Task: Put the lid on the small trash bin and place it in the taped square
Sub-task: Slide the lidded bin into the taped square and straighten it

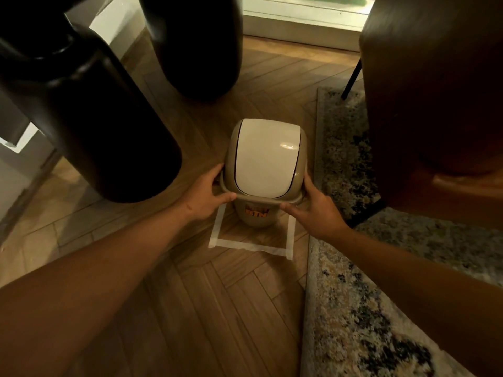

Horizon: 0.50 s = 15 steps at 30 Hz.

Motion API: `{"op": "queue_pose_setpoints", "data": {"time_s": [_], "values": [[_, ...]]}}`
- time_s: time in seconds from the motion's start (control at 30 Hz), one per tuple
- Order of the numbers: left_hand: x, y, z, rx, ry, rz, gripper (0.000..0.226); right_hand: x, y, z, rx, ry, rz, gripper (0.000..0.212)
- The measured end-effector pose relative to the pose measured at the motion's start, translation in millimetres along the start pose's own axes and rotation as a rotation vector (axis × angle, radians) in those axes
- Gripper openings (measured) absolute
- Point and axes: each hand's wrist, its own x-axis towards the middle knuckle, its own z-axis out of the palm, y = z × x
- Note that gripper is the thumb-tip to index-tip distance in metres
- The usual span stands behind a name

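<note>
Lid point(262, 156) is on already, so it's just placement now. Both hands, left point(205, 193) and right point(313, 205), clamp the bin point(254, 216) at the rim from 2 sides, keeping it level over the taped square point(251, 244), base inside.

Looks like a home living room: herringbone wood floor point(190, 308), patterned rug point(367, 308) right of it, brown leather chair point(435, 104) standing over that rug.
</note>
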Motion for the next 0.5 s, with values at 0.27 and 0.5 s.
{"op": "queue_pose_setpoints", "data": {"time_s": [0.27, 0.5], "values": [[2, -6, 3, -0.012, 0.010, -0.006, 0.089, 1, -4, -1, 0.028, -0.017, 0.029, 0.107], [2, -12, 4, -0.002, 0.018, -0.014, 0.091, 1, -8, -3, 0.037, -0.040, 0.056, 0.110]]}}
